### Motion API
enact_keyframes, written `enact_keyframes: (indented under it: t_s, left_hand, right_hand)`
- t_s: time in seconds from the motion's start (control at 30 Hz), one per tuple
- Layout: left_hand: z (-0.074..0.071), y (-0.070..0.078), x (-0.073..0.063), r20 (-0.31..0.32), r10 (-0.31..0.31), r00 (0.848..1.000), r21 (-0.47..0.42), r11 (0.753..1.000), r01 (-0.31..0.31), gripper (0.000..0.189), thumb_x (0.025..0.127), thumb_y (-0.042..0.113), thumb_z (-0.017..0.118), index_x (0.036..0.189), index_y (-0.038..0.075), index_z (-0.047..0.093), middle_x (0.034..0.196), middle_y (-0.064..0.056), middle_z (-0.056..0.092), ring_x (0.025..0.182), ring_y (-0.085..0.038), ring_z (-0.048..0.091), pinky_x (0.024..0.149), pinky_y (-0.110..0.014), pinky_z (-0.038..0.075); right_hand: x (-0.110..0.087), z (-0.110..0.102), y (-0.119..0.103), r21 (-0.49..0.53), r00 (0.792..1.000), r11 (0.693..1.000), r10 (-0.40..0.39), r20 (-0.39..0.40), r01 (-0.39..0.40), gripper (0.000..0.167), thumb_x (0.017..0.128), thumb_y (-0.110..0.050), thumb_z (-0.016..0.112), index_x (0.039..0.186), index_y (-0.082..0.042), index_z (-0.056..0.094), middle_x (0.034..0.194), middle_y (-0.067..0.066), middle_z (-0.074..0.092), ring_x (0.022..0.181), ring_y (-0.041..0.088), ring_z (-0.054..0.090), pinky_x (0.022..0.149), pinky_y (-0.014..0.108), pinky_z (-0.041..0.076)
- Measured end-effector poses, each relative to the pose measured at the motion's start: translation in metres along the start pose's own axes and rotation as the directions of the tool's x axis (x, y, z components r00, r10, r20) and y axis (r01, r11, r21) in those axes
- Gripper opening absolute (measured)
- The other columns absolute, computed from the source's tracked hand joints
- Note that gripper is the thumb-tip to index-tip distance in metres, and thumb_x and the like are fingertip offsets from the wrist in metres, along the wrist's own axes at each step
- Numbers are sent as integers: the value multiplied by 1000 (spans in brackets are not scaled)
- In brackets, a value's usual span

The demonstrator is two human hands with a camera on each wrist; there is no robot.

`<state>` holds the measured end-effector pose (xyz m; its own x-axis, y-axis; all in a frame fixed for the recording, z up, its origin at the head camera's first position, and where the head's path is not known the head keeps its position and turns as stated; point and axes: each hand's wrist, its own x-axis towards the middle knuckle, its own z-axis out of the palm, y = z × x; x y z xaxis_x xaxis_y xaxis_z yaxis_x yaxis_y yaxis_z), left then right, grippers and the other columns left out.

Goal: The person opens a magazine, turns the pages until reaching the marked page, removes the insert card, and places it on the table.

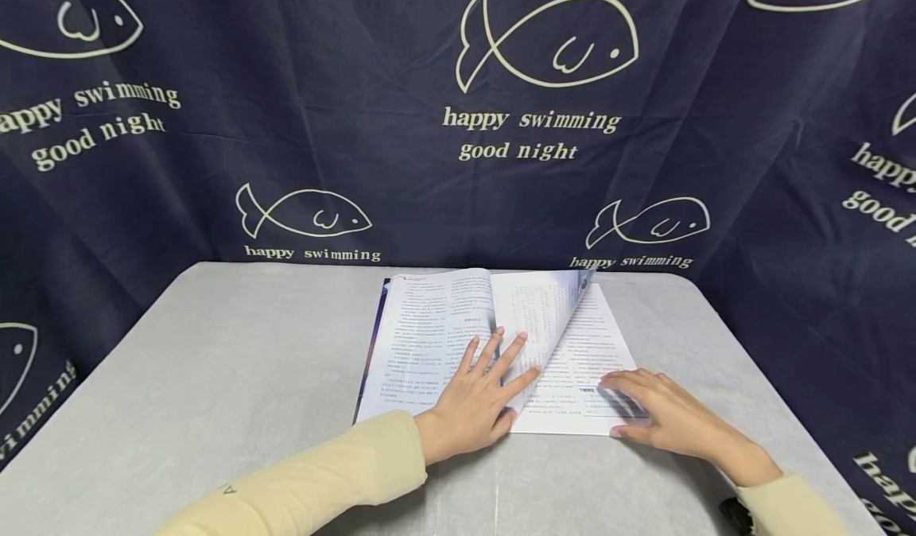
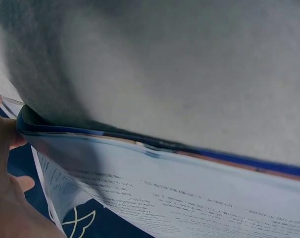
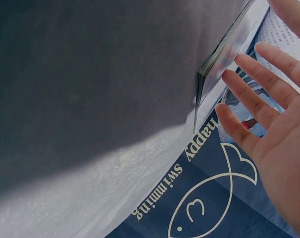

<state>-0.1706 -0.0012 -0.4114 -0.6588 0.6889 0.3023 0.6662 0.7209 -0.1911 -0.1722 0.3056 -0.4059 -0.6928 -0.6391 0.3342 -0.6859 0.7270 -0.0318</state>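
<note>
A magazine (image 1: 415, 337) lies spread open on the table, its pages covered in printed text. One leaf (image 1: 538, 305) on the right half is partly lifted, its upper corner slanting up off the page below. My left hand (image 1: 468, 409) is over the lower middle near the fold, fingers spread, fingertips at the lifted leaf. Over the lower right corner of the right page (image 1: 608, 337) is my right hand (image 1: 676, 417), with loosely bent fingers. In the right wrist view the fingers of the right hand (image 3: 274, 109) look extended and apart beside the magazine's edge (image 3: 209, 74).
The grey-white table (image 1: 236, 377) reaches back to a dark blue curtain (image 1: 401, 162) printed with fish outlines and words. The curtain also hangs along both sides. A dark band (image 1: 735, 514) shows at the right sleeve's cuff.
</note>
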Motion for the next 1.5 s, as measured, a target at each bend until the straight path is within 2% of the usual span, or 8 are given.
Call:
enact_keyframes:
  t_s: [0.17,0.4,0.63,0.87,1.17,1.5]
  left_hand:
    - [0,-1,-1,16,8,1000,-18,1000,-8,57,88,41,49,141,30,33,154,-11,10,140,-37,10,108,-54,19]
    - [1,-2,-2,49,-7,999,-49,999,10,51,90,39,45,139,27,38,154,-11,10,141,-36,8,109,-54,18]
    - [1,-3,-3,82,-18,996,-36,999,21,51,91,45,40,138,24,38,154,-11,11,141,-34,8,110,-52,18]
    - [1,-3,-5,101,-40,994,-3,999,40,57,91,56,34,136,20,39,152,-11,19,139,-33,18,108,-50,22]
    - [1,-3,-6,120,-46,992,-56,997,53,63,88,62,36,134,19,40,146,-14,30,128,-36,38,104,-51,29]
    - [1,-3,-8,138,-43,990,-73,996,54,67,87,62,38,138,19,36,145,-15,33,122,-37,44,103,-51,29]
  right_hand:
    - [-1,1,1,-3,1000,1000,-4,2,4,59,58,-37,80,109,-11,62,108,-2,63,99,16,57,75,36,44]
    - [-1,1,1,2,1000,1000,-10,4,10,60,57,-38,80,108,-12,62,109,-2,62,100,16,56,74,35,44]
    - [-1,2,3,-1,1000,1000,-9,9,9,61,57,-39,80,108,-12,62,110,-2,62,101,15,56,75,35,43]
    - [-1,0,3,-5,1000,1000,-4,13,4,61,56,-38,80,108,-12,62,109,-3,62,100,15,56,74,35,44]
    - [-1,-1,3,-6,1000,1000,-7,15,7,62,55,-38,81,108,-11,62,109,-2,63,100,16,56,74,34,43]
    - [-2,0,4,-3,1000,1000,-19,2,19,63,54,-37,81,107,-11,63,107,-3,63,97,16,57,75,34,42]
